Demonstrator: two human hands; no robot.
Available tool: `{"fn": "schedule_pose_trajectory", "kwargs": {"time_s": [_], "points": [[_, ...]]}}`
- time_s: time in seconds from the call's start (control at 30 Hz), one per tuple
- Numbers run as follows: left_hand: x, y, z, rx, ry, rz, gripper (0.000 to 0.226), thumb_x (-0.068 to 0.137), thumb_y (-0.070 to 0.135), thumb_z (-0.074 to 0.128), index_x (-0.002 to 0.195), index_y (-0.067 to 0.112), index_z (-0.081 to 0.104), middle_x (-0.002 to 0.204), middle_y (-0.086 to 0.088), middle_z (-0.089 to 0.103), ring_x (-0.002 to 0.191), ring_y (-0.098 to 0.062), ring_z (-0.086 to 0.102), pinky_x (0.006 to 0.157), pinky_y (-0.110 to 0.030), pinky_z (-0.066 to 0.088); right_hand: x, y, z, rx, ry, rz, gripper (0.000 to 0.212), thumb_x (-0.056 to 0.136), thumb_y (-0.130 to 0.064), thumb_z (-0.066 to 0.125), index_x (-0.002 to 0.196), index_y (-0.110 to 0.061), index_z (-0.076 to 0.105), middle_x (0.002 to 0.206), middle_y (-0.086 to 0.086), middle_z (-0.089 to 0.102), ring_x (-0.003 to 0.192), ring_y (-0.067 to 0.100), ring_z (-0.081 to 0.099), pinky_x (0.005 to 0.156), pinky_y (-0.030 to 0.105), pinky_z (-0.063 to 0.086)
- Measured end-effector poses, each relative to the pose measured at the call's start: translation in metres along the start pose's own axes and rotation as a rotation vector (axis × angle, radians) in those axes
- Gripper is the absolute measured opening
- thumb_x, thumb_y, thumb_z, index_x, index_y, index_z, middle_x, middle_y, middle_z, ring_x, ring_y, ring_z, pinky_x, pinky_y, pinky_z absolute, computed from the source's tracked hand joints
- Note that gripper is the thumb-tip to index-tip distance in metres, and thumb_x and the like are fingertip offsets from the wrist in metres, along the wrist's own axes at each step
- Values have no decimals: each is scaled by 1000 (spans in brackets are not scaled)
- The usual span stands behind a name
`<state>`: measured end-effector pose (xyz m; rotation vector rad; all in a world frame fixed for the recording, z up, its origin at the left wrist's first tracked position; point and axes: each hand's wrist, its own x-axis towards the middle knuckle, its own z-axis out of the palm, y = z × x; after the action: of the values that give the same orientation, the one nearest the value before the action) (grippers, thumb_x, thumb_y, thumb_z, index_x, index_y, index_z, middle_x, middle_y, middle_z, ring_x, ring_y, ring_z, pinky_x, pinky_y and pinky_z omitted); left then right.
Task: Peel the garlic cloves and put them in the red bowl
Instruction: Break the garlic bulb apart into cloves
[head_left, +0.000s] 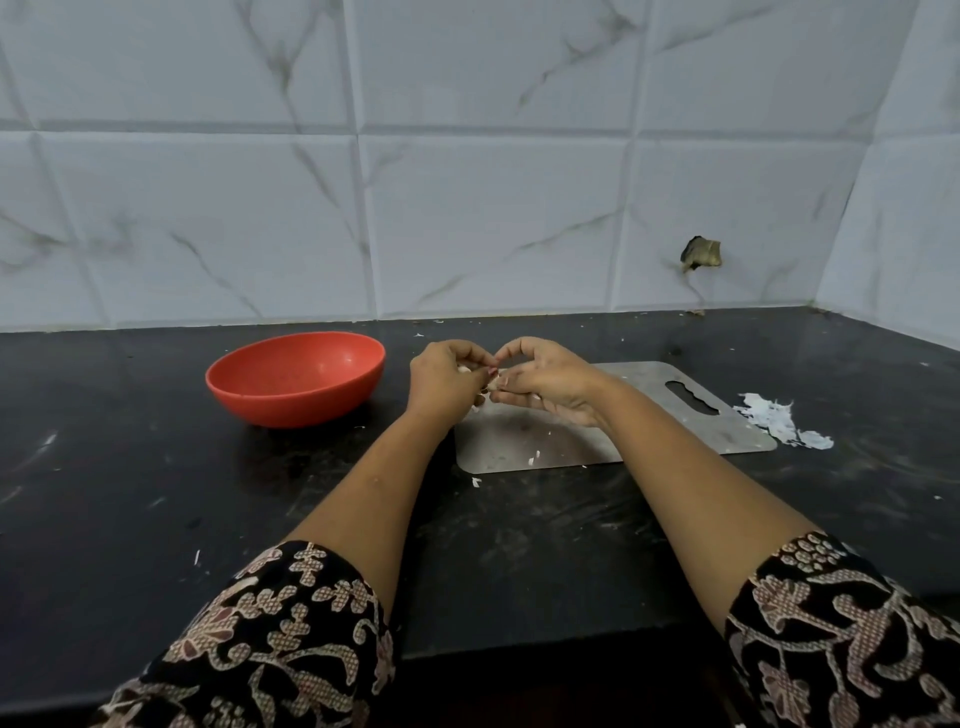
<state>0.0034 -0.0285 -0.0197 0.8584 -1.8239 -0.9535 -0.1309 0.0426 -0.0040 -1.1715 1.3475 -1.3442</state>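
Note:
The red bowl (296, 379) stands on the black counter, left of my hands, and looks empty from here. My left hand (447, 382) grips a pale garlic clove (464, 370), mostly hidden in its fingers. My right hand (545, 382) meets it fingertip to fingertip and pinches at the clove's skin. Both hands hover above the left end of a steel cutting board (623, 436).
White flakes of garlic skin lie on the board and the counter, with a larger white heap (779, 423) at the board's right end. A tiled wall closes the back and the right side. The counter's front edge runs near my sleeves.

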Motion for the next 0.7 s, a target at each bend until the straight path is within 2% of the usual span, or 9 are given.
{"fn": "schedule_pose_trajectory", "kwargs": {"time_s": [0.07,0.2,0.3,0.43,0.57,0.7], "points": [[0,0,2,-24,4,-14,16,83,3,72,75,17,71,74,-3,68,65,-23,69,65,-38,61,0,0,0,-1,29,-9,23,90,12,57,107,-3,54,87,18,68,76,19,70,67,21,59],[-1,2,2,-187,-10,-154,2,87,12,72,84,11,72,80,-8,69,60,-15,65,58,-27,58,2,0,-3,2,128,-71,19,86,9,65,102,0,58,88,17,70,77,17,72,67,20,57],[0,1,3,-254,-58,-247,9,90,14,68,88,6,72,84,-11,69,60,-14,64,57,-22,54,1,0,-3,23,156,-94,20,86,8,66,104,4,60,88,17,70,76,16,72,68,20,58],[-1,2,4,-311,-19,-308,12,90,10,67,93,-1,71,85,-15,69,60,-16,64,58,-22,56,-2,0,-2,13,86,-69,22,87,12,62,106,0,63,86,13,71,78,15,72,72,21,58],[0,3,6,-291,-64,-327,10,90,10,67,91,2,72,87,-16,71,69,-19,69,64,-26,59,0,3,0,-83,148,-91,20,87,12,62,100,-2,67,92,18,70,80,17,72,74,22,58],[0,2,7,-248,-68,-311,7,85,9,73,84,3,74,81,-17,71,66,-18,67,59,-23,55,2,4,3,-163,174,-106,15,84,7,69,97,-1,70,97,20,72,88,22,73,81,27,59]]}}
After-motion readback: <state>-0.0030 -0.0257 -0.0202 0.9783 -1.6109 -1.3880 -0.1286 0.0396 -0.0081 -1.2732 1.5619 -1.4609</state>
